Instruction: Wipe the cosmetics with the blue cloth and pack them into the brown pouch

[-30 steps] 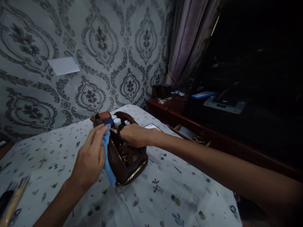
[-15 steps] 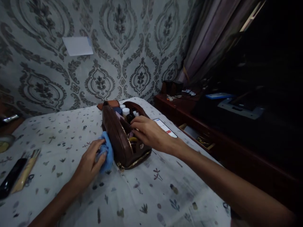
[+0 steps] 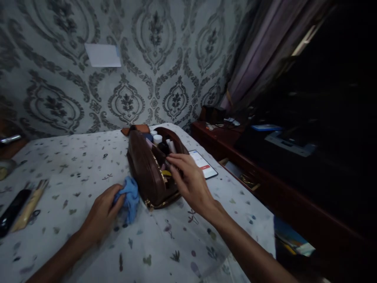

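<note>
A brown leather pouch (image 3: 145, 173) stands open on a patterned cloth-covered table (image 3: 88, 173), with several small bottles (image 3: 160, 142) showing inside. My left hand (image 3: 101, 212) is closed around a blue cloth (image 3: 128, 196) and rests on the table just left of the pouch. My right hand (image 3: 188, 182) lies against the pouch's open right side, fingers curled at its rim near the zipper. Whether those fingers hold anything is hidden.
A lit phone (image 3: 204, 164) lies on the table right of the pouch. Brushes and a dark stick (image 3: 20, 206) lie at the left edge. A dark wooden cabinet (image 3: 265, 157) with a printer stands to the right, a curtain behind it. The wall is patterned.
My left hand with the blue cloth has come down from the pouch's side to the table. My right hand has slid from the pouch's top towards its near end.
</note>
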{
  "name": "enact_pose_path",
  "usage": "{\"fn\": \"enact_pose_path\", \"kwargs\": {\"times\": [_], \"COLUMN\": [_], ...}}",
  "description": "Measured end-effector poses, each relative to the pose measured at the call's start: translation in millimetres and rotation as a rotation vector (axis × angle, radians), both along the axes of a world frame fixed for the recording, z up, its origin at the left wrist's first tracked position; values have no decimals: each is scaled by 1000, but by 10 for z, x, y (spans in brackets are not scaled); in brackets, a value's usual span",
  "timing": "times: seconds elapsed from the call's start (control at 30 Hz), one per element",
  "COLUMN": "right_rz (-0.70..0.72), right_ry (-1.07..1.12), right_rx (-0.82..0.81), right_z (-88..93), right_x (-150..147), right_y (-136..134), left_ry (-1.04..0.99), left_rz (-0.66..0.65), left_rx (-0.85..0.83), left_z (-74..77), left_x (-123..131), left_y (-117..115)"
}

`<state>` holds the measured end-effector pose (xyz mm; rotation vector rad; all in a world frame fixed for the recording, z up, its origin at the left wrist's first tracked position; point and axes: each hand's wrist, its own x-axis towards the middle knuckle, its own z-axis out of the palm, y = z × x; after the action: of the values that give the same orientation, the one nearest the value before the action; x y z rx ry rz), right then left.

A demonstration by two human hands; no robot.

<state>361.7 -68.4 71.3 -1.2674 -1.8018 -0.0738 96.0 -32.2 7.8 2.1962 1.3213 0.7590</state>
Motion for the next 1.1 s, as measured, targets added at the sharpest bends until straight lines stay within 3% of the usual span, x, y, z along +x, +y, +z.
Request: {"fn": "enact_pose_path", "kwargs": {"times": [0.1,0.2,0.4,0.67,0.8,0.9,1.1], "right_rz": [-46,110,531,682,705,711,710], "right_ry": [-71,-88,-73,83,156,170,156], "right_rx": [176,258,106,-196,-294,-347,-392], "right_z": [-33,-160,-523,-732,-890,-930,-890], "right_x": [-113,-325,-905,-1410,-1472,-1457,-1439], "right_y": [-96,-202,-196,6,45,51,29], "left_ry": [5,-26,40,146,208,232,221], "left_rz": [77,152,365,793,992,1073,996], "left_rx": [40,104,192,372,312,228,177], "left_z": [46,36,90,376,285,150,85], "left_x": [-86,-222,-639,-1621,-2123,-2355,-2432], "left_y": [-17,22,187,372,401,392,452]}}
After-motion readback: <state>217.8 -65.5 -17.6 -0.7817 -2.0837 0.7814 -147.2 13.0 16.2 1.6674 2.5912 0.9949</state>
